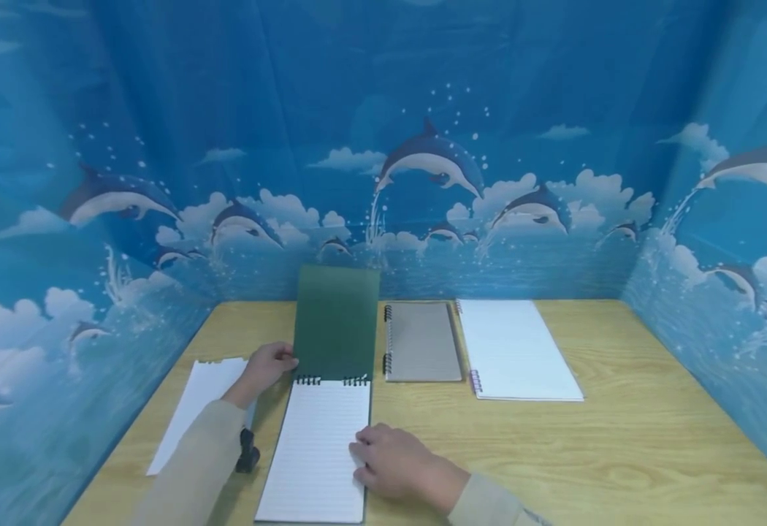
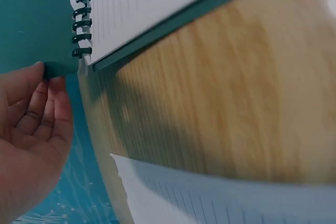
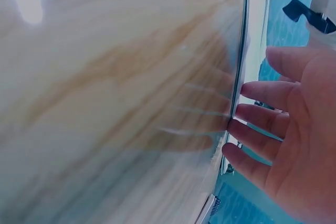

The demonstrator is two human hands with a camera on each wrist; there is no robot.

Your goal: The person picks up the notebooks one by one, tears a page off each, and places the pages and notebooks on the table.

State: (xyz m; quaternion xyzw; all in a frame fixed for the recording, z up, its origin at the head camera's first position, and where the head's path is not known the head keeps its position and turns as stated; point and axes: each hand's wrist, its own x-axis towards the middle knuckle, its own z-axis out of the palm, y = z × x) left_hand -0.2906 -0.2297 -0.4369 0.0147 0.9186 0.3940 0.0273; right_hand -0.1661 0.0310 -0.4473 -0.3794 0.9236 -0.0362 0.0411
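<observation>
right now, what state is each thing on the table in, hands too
green-covered notepad, open, lined page showing
green cover, flipped back at the rings and raised
loose sheet, lying flat, top edge ragged
gray notebook, closed, lying flat
white spiral pad, lying flat, cannot tell if open
left hand, pinching the cover's left edge
right hand, fingers against the notepad's right edge
</observation>
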